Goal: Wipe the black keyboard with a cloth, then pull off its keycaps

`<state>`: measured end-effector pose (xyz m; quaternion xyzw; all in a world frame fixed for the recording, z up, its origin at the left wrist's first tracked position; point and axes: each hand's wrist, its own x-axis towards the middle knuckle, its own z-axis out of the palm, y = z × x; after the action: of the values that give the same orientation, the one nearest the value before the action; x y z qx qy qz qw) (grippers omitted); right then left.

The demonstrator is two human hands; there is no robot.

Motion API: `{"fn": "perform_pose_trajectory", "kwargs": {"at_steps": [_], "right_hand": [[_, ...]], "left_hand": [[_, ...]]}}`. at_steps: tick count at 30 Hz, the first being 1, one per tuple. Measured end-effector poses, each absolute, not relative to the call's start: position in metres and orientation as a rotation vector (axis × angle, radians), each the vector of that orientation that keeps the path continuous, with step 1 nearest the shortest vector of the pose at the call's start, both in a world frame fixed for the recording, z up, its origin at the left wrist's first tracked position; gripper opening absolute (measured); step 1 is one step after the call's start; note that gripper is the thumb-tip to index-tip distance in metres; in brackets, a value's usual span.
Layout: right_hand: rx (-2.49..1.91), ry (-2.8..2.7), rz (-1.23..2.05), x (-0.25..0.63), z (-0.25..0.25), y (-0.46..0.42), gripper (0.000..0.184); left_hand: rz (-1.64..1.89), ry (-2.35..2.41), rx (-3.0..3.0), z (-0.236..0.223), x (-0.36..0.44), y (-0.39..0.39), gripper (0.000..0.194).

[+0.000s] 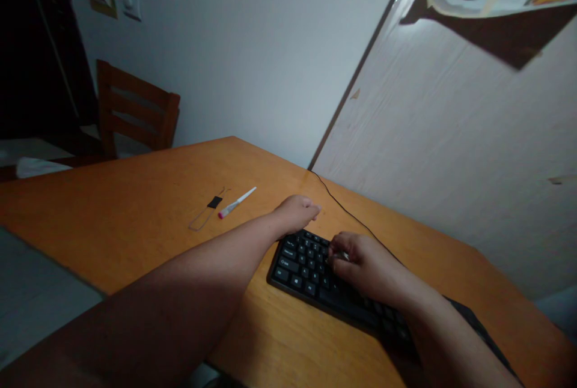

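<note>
A black keyboard [315,274] lies at a slant on the wooden table. By its upper left corner is my left hand [297,214], its fingers closed and the thumb pressed against them; anything inside is hidden. My right hand [358,259] is over the middle of the keys, fingers curled into a pinch. A small pale glint shows between those fingertips, too small to name. My right forearm covers the keyboard's right part.
Left of my hands, a white pen-like stick with a pink end [233,205] lies beside a black rectangular piece with a thin wire loop [215,202]. A black cable [342,206] crosses the table [148,208] near the wall. A wooden chair [137,112] stands behind.
</note>
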<state>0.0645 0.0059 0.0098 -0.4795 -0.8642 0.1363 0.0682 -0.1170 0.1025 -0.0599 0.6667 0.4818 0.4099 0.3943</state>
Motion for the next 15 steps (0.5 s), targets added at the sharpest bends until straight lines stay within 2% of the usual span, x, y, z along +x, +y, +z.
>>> {"fn": "perform_pose_trajectory", "kwargs": {"at_steps": [4,9,15], "right_hand": [[-1.473,-2.604,0.294,0.0598,0.0115,0.0057,0.013],[-1.462,-2.619,0.471,0.0607,0.0116,0.0034,0.015],[-1.462,-2.576,0.355,0.0624,0.0117,0.0041,0.010]], "left_hand": [[1.032,1.231,1.693,-0.0584,-0.1172,0.1010,0.037],[1.038,1.225,1.692,-0.0585,-0.1171,0.1011,0.037],[1.036,1.236,1.704,-0.0592,-0.1170,0.1022,0.038]]}}
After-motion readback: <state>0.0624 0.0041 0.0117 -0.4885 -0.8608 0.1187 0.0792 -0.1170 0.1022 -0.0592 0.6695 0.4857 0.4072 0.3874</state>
